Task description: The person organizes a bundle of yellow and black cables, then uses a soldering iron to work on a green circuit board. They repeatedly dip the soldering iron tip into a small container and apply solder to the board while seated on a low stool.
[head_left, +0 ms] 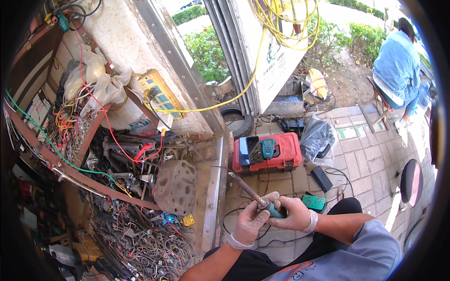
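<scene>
two hands are working close together in front of the body: the translucent-gloved left hand point(247, 225) is pinching around a shiny metal collar point(263, 203), and the translucent-gloved right hand point(298, 214) is wrapping the teal grip point(276, 211) of a long, straight tool with a dull metal barrel point(246, 188), seemingly a soldering iron. the work is probably sitting partway: barrel and grip are appearing joined, but whether the collar is being tightened or loosened i cannot tell, nor how much is remaining. a green, rectangular circuit board point(314, 202) is lying beyond the right hand, with neither hand touching it. the long tool is pointing up and leftward, its barrel looking brownish and worn, its far end looking paler; the hands are hiding much of the grip.
</scene>
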Demonstrator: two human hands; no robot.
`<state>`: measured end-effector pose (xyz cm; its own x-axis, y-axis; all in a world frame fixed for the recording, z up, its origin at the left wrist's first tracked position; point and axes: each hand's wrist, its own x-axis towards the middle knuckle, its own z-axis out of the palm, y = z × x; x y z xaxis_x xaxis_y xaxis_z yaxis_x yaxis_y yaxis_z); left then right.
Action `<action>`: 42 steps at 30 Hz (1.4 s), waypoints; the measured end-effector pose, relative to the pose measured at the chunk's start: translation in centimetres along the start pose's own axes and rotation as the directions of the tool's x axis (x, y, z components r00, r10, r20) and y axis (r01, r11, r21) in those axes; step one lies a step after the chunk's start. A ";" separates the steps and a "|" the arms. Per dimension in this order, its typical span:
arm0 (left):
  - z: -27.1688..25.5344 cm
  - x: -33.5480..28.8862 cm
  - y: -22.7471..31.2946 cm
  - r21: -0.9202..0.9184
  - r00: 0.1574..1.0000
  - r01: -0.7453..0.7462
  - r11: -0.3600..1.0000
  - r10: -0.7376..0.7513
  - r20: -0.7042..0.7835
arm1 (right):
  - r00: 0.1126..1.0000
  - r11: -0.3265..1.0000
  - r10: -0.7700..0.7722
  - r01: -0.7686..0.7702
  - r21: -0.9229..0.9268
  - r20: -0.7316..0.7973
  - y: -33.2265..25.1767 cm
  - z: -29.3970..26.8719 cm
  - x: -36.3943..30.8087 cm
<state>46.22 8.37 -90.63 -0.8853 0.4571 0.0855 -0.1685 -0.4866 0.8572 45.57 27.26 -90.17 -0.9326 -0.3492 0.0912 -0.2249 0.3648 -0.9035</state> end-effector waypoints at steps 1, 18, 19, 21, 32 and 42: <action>0.0 0.1 0.0 -0.003 1.000 -0.008 1.000 0.008 0.002 | 1.000 1.000 0.022 -0.022 -0.015 0.013 0.0 0.0 0.0; -0.6 1.2 -0.7 0.011 0.996 0.055 0.998 -0.054 -0.068 | 1.000 1.000 -0.013 0.013 0.015 -0.007 1.8 -0.1 1.0; -0.6 1.2 -0.8 0.017 0.995 0.053 0.998 -0.051 -0.084 | 0.999 0.999 -0.038 0.038 0.020 -0.004 2.1 0.1 1.2; -0.7 1.4 -1.0 -0.012 0.996 0.059 0.998 -0.060 -0.073 | 1.000 1.000 -0.023 0.023 0.019 -0.002 2.7 0.1 1.1; -1.8 2.8 -3.0 -0.069 0.994 -0.006 0.998 -0.002 -0.111 | 0.994 0.948 0.099 -0.109 0.298 0.051 3.1 0.6 1.8; -2.8 4.8 -5.9 0.020 0.996 -0.035 0.999 0.036 -0.083 | 0.990 0.891 0.117 -0.137 0.432 0.074 5.5 2.0 1.9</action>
<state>41.77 11.40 -96.71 -0.9238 0.3757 0.0738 -0.1292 -0.4872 0.8637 43.16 26.90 -95.82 -0.9288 -0.3676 -0.0462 0.0496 0.0000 -0.9988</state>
